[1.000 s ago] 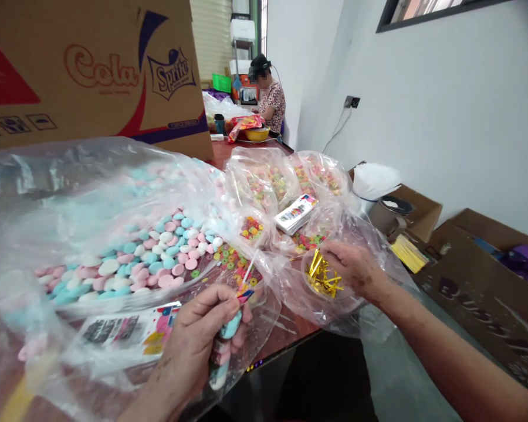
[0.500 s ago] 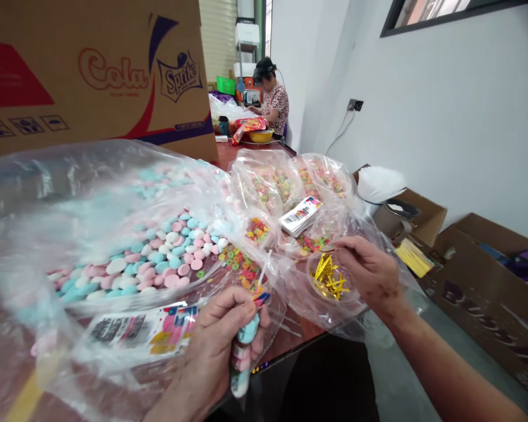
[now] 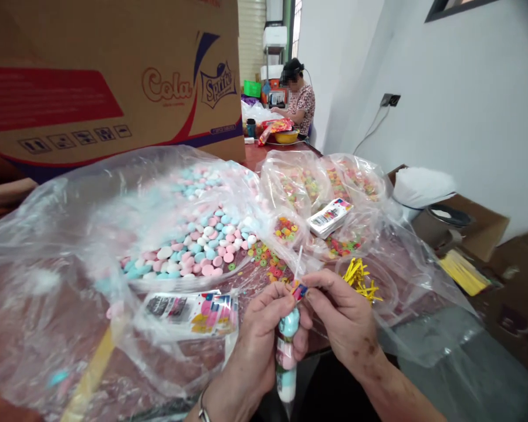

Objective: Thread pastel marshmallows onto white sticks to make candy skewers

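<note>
Candy tube (image 3: 286, 355), lower centre, held by left hand (image 3: 260, 324); bunched neck (image 3: 298, 291) apparently pinched by right hand (image 3: 347, 319), contact partly hidden. Neck best kept tightly gathered, tube gripped lightly to avoid crushing.

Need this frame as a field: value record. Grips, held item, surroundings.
left grip: closed around the upper part of a clear candy packet
right grip: fingertips at the packet's printed neck; whether they pinch anything is unclear
packet contents: blue, pink and white candies, stacked
white stick: sticks up from the neck
gold twist ties: piled just beyond the right grip
large clear bag: more pink, blue and white candies
carton: back left, printed Cola and Sprite
co-worker: far end
</note>
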`<control>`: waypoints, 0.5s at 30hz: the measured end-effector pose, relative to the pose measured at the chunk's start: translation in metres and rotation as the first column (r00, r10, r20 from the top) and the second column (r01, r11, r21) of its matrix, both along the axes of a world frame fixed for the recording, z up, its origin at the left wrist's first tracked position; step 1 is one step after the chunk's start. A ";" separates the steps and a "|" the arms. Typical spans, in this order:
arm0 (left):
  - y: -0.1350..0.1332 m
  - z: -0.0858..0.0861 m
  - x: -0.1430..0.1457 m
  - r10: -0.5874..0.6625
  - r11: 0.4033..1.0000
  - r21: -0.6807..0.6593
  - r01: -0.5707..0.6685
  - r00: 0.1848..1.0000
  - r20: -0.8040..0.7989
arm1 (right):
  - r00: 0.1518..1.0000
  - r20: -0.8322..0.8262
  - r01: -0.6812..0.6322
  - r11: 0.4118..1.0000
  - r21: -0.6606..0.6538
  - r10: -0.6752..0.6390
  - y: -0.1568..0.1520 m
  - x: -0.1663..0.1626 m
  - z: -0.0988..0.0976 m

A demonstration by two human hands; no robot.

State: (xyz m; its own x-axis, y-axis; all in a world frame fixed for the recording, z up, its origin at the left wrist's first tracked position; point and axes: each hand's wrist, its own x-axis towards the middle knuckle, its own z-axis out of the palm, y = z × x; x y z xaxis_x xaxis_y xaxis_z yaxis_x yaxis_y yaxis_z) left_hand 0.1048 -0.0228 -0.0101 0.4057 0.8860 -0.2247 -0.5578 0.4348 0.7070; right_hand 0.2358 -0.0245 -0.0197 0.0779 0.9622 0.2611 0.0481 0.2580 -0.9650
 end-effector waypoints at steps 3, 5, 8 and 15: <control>0.000 0.000 -0.003 0.070 0.997 -0.011 -0.071 0.997 -0.010 | 0.997 -0.077 0.022 0.999 -0.029 -0.024 0.003 -0.006 -0.004; 0.001 0.002 -0.005 0.135 0.991 -0.017 -0.136 0.990 -0.046 | 0.999 -0.041 0.031 0.998 -0.047 -0.033 0.005 -0.007 -0.006; 0.003 0.005 -0.007 0.229 0.972 -0.009 -0.233 0.963 -0.139 | 0.984 0.178 -0.021 1.000 0.002 0.020 0.008 -0.005 -0.005; 0.008 0.008 -0.008 0.273 0.954 -0.031 -0.299 0.907 -0.321 | 0.579 0.783 -0.332 0.811 0.482 -0.228 0.021 0.006 0.007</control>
